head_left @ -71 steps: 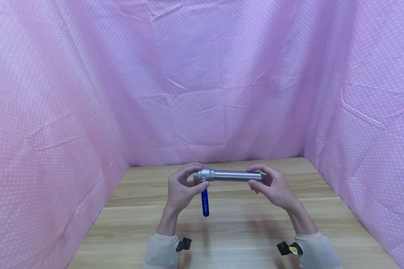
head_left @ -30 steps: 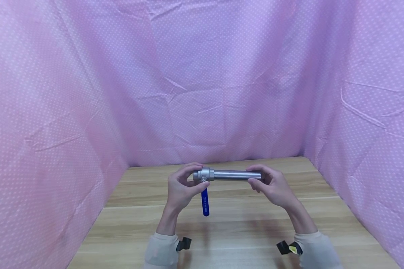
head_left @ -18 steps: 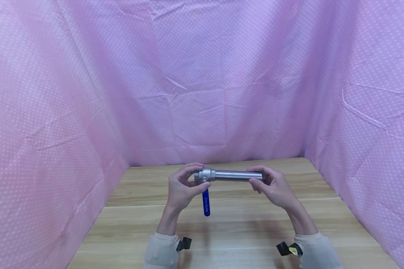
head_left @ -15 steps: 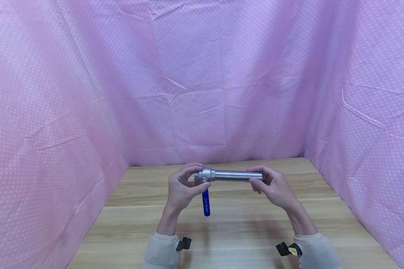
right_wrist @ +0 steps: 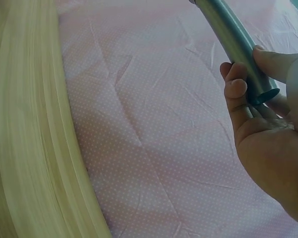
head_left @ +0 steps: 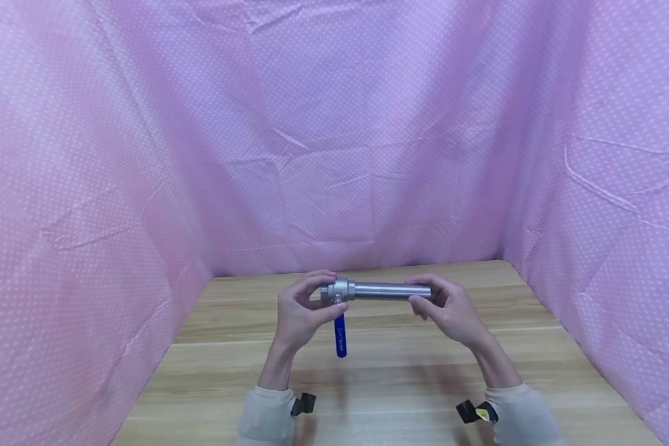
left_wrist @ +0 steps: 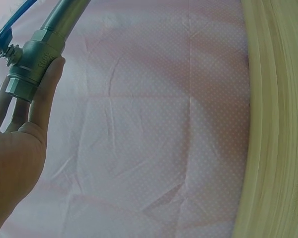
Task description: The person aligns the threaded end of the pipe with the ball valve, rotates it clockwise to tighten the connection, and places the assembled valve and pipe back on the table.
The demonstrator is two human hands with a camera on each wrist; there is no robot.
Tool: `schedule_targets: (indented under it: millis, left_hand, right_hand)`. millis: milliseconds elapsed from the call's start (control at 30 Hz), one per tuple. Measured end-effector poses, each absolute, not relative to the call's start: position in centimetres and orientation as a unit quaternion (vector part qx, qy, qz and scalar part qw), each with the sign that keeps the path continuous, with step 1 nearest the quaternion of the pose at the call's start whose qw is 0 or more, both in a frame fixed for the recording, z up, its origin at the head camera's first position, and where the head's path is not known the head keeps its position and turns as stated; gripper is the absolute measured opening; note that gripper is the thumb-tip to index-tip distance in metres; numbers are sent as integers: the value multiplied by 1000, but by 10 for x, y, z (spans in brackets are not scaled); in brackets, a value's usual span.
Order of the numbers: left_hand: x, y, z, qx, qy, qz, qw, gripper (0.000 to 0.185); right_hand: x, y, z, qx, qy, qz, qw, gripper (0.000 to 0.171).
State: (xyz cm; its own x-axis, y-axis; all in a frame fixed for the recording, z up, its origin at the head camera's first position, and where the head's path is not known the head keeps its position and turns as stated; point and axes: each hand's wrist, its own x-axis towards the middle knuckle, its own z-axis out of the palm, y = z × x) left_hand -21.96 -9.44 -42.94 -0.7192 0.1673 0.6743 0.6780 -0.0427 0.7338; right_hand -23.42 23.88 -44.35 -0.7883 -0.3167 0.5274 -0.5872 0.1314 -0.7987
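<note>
My left hand (head_left: 300,314) grips a steel ball valve (head_left: 342,287), fingers over its far side and thumb at the near side. From the valve a blue lever handle (head_left: 341,337) points toward me. A smooth steel pipe (head_left: 384,290) runs level to the right, its left end at the valve's hex collar. Near the pipe's other end, my right hand (head_left: 450,311) pinches it between thumb and fingers. In the right wrist view, that end of the pipe (right_wrist: 233,39) shows an open rim beside my palm. Both parts are held up over the table.
A wood-grain table (head_left: 245,371) lies below, with shadows of the hands on it. Pink dotted cloth (head_left: 334,155) hangs at the back and both sides. Each wrist carries a small black camera mount (head_left: 303,404) beside the sleeve.
The pipe's right end and my right hand sit slightly farther left than before, while the valve and my left hand stay nearly in place. The right-hand fingers have shifted a little on the pipe.
</note>
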Motion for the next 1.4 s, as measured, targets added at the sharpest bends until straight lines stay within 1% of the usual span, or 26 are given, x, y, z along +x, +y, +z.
schedule_targets:
  millis: [133,233,467,600,833,967,1233,1400]
  left_hand:
    - [-222,-97,-430,-302,-680,-644,178,53]
    - [-225,-100,-431,-285,-694,-645,145,55]
    - [-232,-105,-442,-224,-724,-650,51,53]
    - [-240,-107,-453,-195,-743,-640,21,54]
    - [-251,-108,-473,-170,-751,-638,-29,57]
    - [-256,-107,-482,-160,-760,-628,-45,54]
    - [-263,-106,-499,-164,-777,-606,-57,51]
    - [-266,-105,-511,-165,-785,-591,-81,51]
  right_hand:
    - [-235,238,-443,294,-753,577,116,32]
    - [-236,238,-444,289,-759,572,117,34]
    - [-242,240,-450,256,-784,562,70,39]
    - [-247,242,-457,242,-794,556,50,40]
    - [-258,246,-473,239,-794,557,29,40]
    - [-264,248,-484,248,-792,557,20,38]
    - [-273,250,-502,254,-819,515,0,36]
    - [-277,251,-512,244,-831,500,-19,35]
